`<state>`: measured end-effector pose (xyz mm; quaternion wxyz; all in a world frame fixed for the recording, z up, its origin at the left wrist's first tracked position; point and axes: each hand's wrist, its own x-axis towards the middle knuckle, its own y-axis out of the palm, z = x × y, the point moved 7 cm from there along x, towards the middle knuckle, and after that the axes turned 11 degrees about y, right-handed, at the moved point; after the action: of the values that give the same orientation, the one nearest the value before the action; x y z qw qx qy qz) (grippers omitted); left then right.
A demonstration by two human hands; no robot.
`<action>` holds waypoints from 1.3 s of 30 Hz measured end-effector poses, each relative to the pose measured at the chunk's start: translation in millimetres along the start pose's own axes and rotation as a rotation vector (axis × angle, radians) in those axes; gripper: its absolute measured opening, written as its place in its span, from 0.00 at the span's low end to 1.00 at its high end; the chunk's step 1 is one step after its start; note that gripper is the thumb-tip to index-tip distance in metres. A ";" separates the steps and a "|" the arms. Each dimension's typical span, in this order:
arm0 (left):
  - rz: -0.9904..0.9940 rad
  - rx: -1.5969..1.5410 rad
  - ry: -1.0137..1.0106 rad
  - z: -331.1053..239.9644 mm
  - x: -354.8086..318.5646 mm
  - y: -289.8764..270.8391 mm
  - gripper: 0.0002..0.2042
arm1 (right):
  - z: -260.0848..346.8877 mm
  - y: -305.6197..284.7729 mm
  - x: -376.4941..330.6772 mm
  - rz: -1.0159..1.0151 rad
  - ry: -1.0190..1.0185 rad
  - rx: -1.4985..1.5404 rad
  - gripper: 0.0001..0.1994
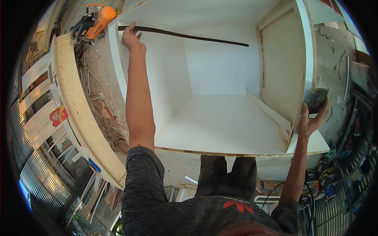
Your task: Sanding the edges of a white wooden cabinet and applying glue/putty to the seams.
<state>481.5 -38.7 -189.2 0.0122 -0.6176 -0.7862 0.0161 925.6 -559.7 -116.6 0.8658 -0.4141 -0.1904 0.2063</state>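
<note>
A large white box-shaped cabinet [220, 118] stands open in front of me. My left hand [132, 37] is at its far left corner, with the fingers closed on one end of a long, thin dark strip [189, 36]. The strip reaches to the right across the cabinet, its other end free. On the right side, my right hand [313, 122] grips a dark, flat-faced block [317, 99] with worn edges. The block is at the outer side of the cabinet's white right-hand panel edge [310, 59]; whether it touches the panel I cannot tell.
An orange air compressor [103, 21] stands on the floor at the far left. Scrap wood strips [96, 102] lie beside a long wooden workpiece [80, 98] on the left. A loose white board [271, 112] leans inside the cabinet. Several dark packages [325, 177] are at the lower right.
</note>
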 end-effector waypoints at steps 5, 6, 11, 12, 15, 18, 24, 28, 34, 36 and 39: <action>-0.010 0.061 -0.069 39.2 31.7 13.3 0.12 | 2.3 2.1 -0.7 0.011 0.010 -0.002 0.42; -0.021 0.054 -0.103 50.0 32.0 16.0 0.12 | 1.2 1.8 -0.4 0.011 0.010 -0.011 0.42; -0.028 0.018 -0.218 102.1 40.7 16.9 0.13 | -3.2 0.1 3.5 0.038 0.040 0.018 0.43; -0.006 -0.028 -0.225 108.8 49.0 12.8 0.13 | -3.6 0.0 3.4 0.031 0.056 0.069 0.43; 0.046 -0.035 -0.285 131.8 41.8 19.4 0.17 | 2.3 1.4 1.8 0.027 0.037 0.087 0.44; 0.017 0.129 -0.433 149.0 33.9 16.4 0.20 | 1.7 3.9 -0.1 0.042 0.028 0.073 0.44; 0.147 0.240 -0.517 158.9 28.7 14.9 0.26 | 8.3 4.4 -3.3 0.043 0.024 0.065 0.43; 0.546 0.322 -0.387 176.3 -9.1 54.1 0.25 | -13.2 -12.4 2.7 -0.013 0.115 0.028 0.46; 0.883 0.651 -0.379 186.0 -66.2 -25.5 0.27 | 7.6 22.1 -1.5 -0.073 0.008 0.189 0.48; 1.139 0.624 -0.353 162.6 -158.2 11.0 0.25 | 10.7 3.8 0.1 -0.126 0.056 0.032 0.46; 1.353 0.521 -0.424 62.8 -308.2 84.7 0.20 | -5.3 -23.6 -0.9 -0.223 0.096 0.021 0.45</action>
<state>634.3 -318.8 -255.1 -0.0061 -0.9264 -0.1918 0.3241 932.2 -577.0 -101.0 0.8958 -0.3907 -0.1913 0.0905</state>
